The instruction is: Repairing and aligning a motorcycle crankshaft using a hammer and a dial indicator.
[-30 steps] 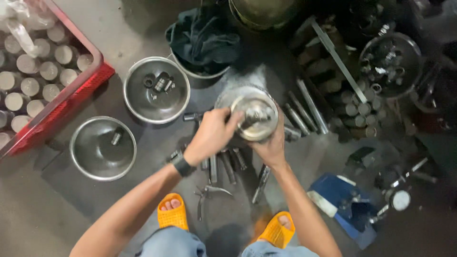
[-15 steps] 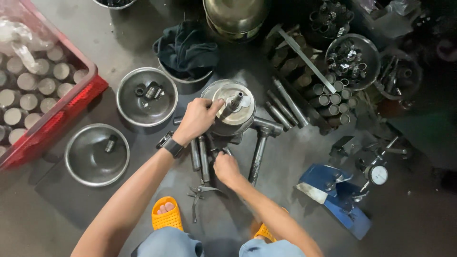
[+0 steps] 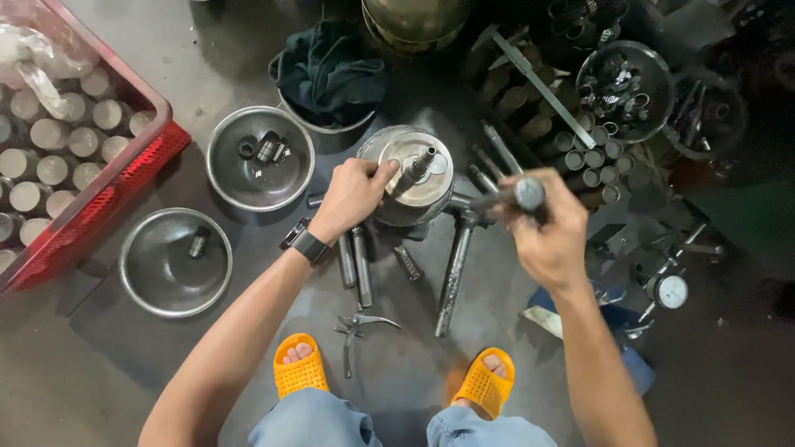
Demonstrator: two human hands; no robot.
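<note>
A round metal assembly (image 3: pixel 414 178) with a short shaft sticking up from its middle stands on the floor in front of me. My left hand (image 3: pixel 352 197) grips its left rim; a dark watch sits on that wrist. My right hand (image 3: pixel 546 228) is raised to the right of the assembly and is closed around a metal hammer (image 3: pixel 517 195), whose head points toward the shaft. Several steel rods and punches (image 3: pixel 358 263) lie on the floor below the assembly, and a long steel bar (image 3: pixel 453 277) lies beside them.
Two steel bowls (image 3: pixel 258 159) (image 3: pixel 175 261) with small parts sit at the left, beside a red crate (image 3: pixel 99 207) of metal cylinders. A dark rag (image 3: pixel 327 70) fills a bowl behind. Pliers (image 3: pixel 356 324) lie near my orange sandals. Tools, cylinders and a dial gauge (image 3: pixel 669 291) crowd the right.
My right hand left the assembly, reached down to the floor, and now is raised at the right with the hammer in it. My left hand has stayed on the assembly.
</note>
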